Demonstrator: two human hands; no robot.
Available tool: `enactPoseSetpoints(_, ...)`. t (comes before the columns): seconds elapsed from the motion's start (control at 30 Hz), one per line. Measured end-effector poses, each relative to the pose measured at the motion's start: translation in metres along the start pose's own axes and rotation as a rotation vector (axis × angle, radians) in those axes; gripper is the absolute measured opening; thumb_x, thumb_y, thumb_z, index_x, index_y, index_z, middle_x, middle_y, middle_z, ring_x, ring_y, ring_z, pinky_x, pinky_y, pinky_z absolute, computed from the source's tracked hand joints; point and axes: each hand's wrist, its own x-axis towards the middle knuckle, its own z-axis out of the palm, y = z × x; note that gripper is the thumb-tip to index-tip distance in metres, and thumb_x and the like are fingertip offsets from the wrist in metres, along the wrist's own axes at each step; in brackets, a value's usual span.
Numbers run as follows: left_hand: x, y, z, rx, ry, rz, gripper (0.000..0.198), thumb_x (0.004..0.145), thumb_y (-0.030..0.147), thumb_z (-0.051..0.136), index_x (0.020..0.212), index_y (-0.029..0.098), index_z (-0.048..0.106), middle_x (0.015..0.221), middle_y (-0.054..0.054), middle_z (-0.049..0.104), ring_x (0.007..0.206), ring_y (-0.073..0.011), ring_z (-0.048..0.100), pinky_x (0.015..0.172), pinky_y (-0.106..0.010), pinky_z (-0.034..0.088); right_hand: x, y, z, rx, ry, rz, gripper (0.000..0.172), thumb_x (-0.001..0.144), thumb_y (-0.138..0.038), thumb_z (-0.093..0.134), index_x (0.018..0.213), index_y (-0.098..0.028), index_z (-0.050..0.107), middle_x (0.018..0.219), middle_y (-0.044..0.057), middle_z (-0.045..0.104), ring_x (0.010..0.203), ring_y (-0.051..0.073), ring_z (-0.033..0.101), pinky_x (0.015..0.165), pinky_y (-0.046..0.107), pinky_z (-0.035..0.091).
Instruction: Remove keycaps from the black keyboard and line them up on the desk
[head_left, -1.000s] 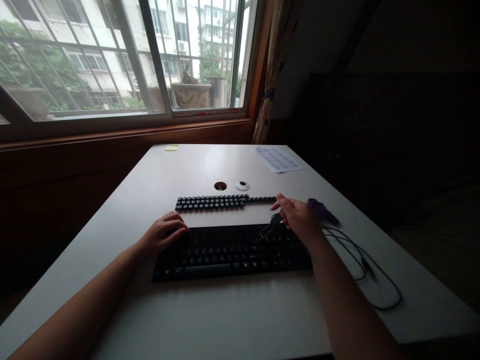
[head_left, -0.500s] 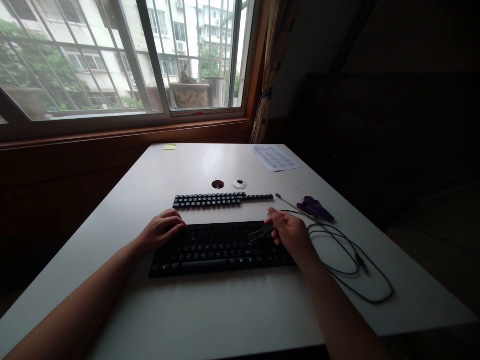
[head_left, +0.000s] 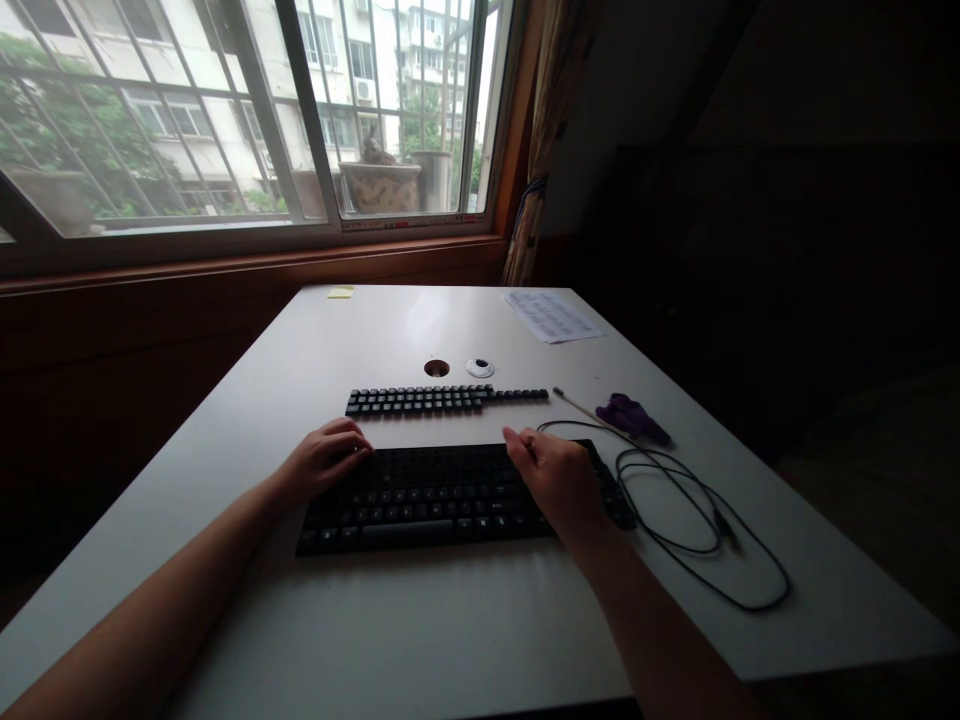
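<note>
A black keyboard (head_left: 427, 500) lies on the white table, with keycaps on its lower rows and a dark stretch without visible caps along its upper rows. My left hand (head_left: 330, 455) is closed on the keyboard's upper left corner, its fingers curled at the edge. Over the right part of the keyboard is my right hand (head_left: 559, 475), closed in a fist. The wire keycap puller seen in it half a second ago is now hidden by the fingers. Beyond the keyboard, loose black keycaps (head_left: 420, 400) are lined up in rows.
Right of the keyboard lie a coiled black cable (head_left: 705, 545), a thin brush (head_left: 574, 403) and a purple cloth (head_left: 634, 418). Farther back are printed sheets (head_left: 555, 315), a round cable hole (head_left: 436, 369), its white cover (head_left: 480, 368) and a yellow sticky note (head_left: 340, 292).
My right hand has shifted left and turned over, so the puller's wire loop no longer shows. My left hand has stayed on the keyboard corner.
</note>
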Motion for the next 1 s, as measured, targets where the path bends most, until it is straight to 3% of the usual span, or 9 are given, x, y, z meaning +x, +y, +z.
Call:
enactPoseSetpoints(0.2, 0.0, -0.002, 0.001, 0.006, 0.001, -0.005, 0.018, 0.096, 0.024, 0.052, 0.097, 0.017, 0.069, 0.095, -0.008, 0.062, 0.088, -0.0174, 0.06, 0.08, -0.029, 0.05, -0.002, 0.014, -0.006, 0.336, -0.051, 0.283, 0.045, 0.096, -0.052, 0.048, 0.07, -0.02, 0.065, 0.041, -0.004, 0.05, 0.036, 0.012, 0.053, 0.043, 0.022, 0.038)
enactPoseSetpoints(0.53, 0.0, -0.006, 0.003, 0.018, -0.01, -0.016, 0.017, 0.096, 0.023, 0.053, 0.097, 0.017, 0.068, 0.096, -0.007, 0.062, 0.087, -0.0167, 0.06, 0.079, -0.028, 0.049, -0.003, 0.018, -0.004, 0.517, -0.053, 0.435, 0.045, 0.092, -0.057, 0.052, 0.07, -0.019, 0.065, 0.042, -0.004, 0.052, 0.033, 0.011, 0.052, 0.036, 0.019, 0.038)
enactPoseSetpoints(1.0, 0.0, -0.006, 0.004, 0.051, 0.002, -0.009, 0.017, 0.096, 0.024, 0.053, 0.097, 0.018, 0.068, 0.095, -0.007, 0.062, 0.087, -0.0168, 0.06, 0.079, -0.028, 0.05, -0.003, 0.017, -0.003, 0.529, -0.025, 0.495, 0.045, 0.09, -0.057, 0.054, 0.07, -0.019, 0.064, 0.041, -0.004, 0.051, 0.033, 0.012, 0.051, 0.035, 0.02, 0.037)
